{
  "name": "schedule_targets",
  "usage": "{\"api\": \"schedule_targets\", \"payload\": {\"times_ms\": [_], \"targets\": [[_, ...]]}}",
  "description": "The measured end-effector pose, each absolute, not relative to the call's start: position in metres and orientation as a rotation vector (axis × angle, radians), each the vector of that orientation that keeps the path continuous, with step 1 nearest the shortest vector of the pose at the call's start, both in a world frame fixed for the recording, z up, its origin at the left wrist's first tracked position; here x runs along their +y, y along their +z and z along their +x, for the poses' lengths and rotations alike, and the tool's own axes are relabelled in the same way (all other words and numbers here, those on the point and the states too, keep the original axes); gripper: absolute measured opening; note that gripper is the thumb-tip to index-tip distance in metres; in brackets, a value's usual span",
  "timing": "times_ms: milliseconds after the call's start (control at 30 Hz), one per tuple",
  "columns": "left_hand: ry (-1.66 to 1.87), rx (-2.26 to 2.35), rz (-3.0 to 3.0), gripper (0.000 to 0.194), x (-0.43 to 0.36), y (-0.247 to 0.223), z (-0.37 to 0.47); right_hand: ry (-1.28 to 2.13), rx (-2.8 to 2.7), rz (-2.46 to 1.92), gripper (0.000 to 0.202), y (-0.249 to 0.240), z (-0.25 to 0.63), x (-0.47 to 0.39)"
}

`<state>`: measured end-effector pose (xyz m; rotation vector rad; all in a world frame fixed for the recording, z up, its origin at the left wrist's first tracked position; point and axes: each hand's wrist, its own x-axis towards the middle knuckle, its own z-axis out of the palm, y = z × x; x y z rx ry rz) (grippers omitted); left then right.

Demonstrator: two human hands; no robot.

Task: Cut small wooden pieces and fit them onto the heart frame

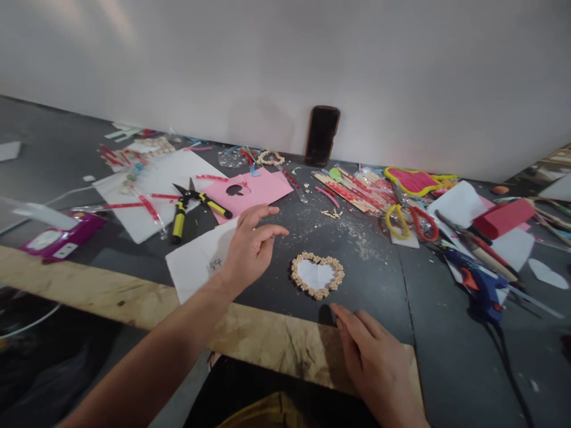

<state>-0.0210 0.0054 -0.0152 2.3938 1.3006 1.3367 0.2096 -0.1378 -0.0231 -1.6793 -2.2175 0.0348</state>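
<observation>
A heart-shaped ring of small tan pieces (294, 274) with a white paper heart (316, 274) inside lies flat on the dark table. My left hand (255, 246) is raised to the left of it, thumb and index finger apart, with nothing between them. Beneath that hand is a white sheet with handwriting (190, 270). My right hand (372, 351) rests at the wooden front edge, just below the heart, its fingers stretched out and holding nothing visible.
Black-and-yellow pliers (178, 220), pink paper (267, 187) and a purple tool (71, 238) are on the left. A phone (322, 135) leans against the wall. Scissors (423, 223), sticks (348, 193), red roll (504, 218) and a blue glue gun (484, 291) lie right.
</observation>
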Motion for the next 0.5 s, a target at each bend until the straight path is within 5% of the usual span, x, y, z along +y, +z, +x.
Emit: {"api": "schedule_targets", "payload": {"times_ms": [500], "targets": [[1.379, 1.291, 2.377, 0.027, 0.0051, -0.0166, -0.0194, 0.026, -2.196, -1.685, 0.03, -0.0229, 0.2081, -0.1362]]}}
